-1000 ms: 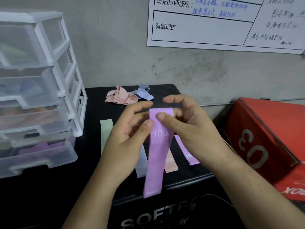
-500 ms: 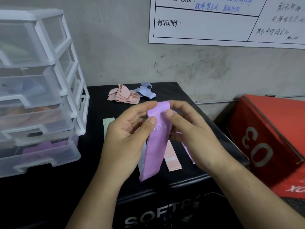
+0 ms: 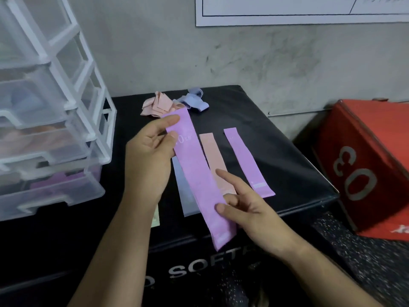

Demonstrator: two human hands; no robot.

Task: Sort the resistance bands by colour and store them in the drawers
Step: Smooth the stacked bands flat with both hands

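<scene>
I see the fingers point(image 3: 170, 140) and thumb of the left hand point(image 3: 150, 156) pinching the far end of the purple band point(image 3: 199, 180). The right hand point(image 3: 245, 207) pinches its near part with the thumb on top and the index finger straight. The band slants over the black box point(image 3: 276, 140), above a flat blue band point(image 3: 183, 196) and a pink band point(image 3: 212, 156). A second purple band point(image 3: 247, 162) lies to the right, and the drawer unit point(image 3: 55, 129) stands at the left.
</scene>
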